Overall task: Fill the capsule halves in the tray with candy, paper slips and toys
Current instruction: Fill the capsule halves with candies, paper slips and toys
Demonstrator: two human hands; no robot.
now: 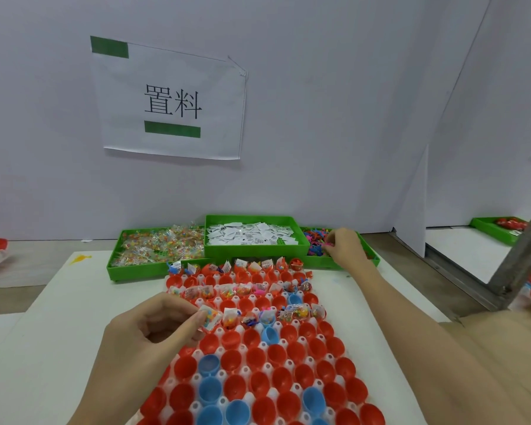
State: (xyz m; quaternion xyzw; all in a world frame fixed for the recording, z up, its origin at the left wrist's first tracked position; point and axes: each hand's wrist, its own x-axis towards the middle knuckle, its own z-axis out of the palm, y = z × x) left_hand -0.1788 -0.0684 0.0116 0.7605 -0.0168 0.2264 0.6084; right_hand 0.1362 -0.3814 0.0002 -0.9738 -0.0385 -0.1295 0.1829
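The left hand [154, 326] is low over the left edge of the white tray [224, 403], its fingers curled and its thumb and fingertips pinching a small clear candy packet [210, 317] of coloured sweets, which hangs just above the capsule halves [258, 357] in the tray's middle rows. The right hand [345, 246] reaches far forward into the right green bin [319, 263], the one heaped with small coloured toys [314, 240]; its fingers are bent down among the toys and pinch at them near a pink piece, though what exactly they grip is too small to tell. The tray lies on the white surface [59, 332] in front of the person and runs away from the camera; its sockets carry mostly red halves with a few blue ones. The near rows stand open and unfilled, while several far rows already hold packets, slips and toys. Behind the tray three green bins sit side by side against the wall: the left bin [117, 259] holds clear candy packets, the middle bin [255, 250], set a little higher, holds white paper slips [252, 233], and the right bin holds the toys. On the wall above hangs a paper sign [169, 102] with two large black characters and green tape strips.
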